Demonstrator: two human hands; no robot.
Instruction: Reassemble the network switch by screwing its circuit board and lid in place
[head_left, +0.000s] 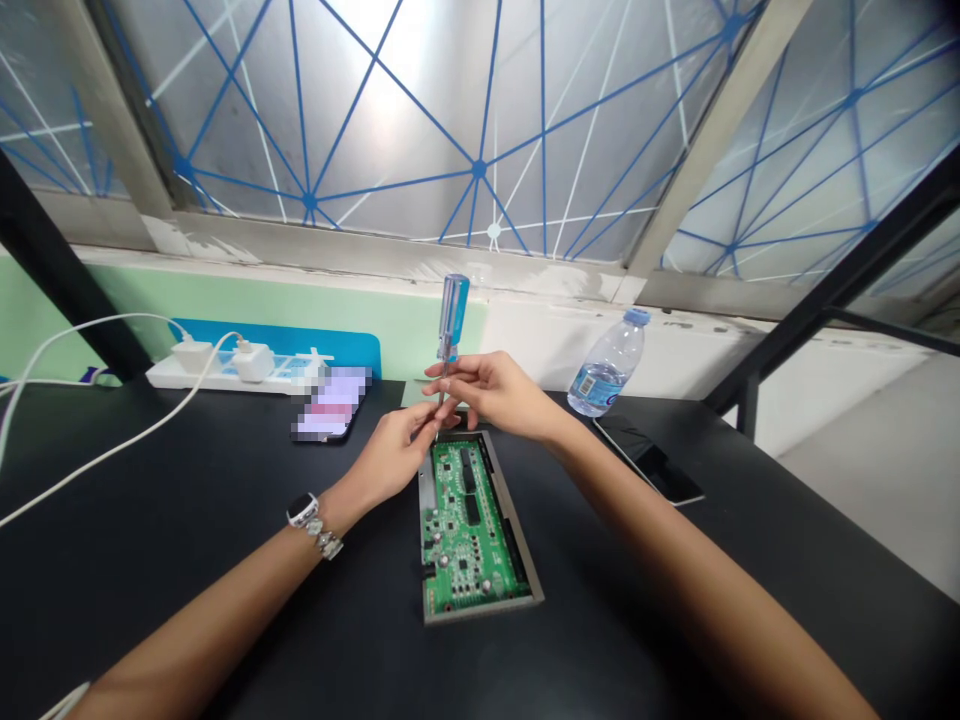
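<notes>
A screwdriver point(454, 312) with a clear and blue handle stands nearly upright over the far end of a green circuit board point(457, 540) set in a metal frame. The fingers of my right hand point(499, 393) are closed on its shaft below the handle. Lower down, my left hand point(395, 450) pinches around the shaft close to the tip. Whether a screw sits at the tip is hidden by my fingers. The framed board lies lengthwise on the black table, its near end toward me.
A white power strip point(210, 372) with plugs and cables is at the back left, beside a lit phone point(334, 405). At the back right stand a water bottle point(606, 365) and a dark tablet-like device point(652, 460). A pale flat item point(418, 392) lies behind the board.
</notes>
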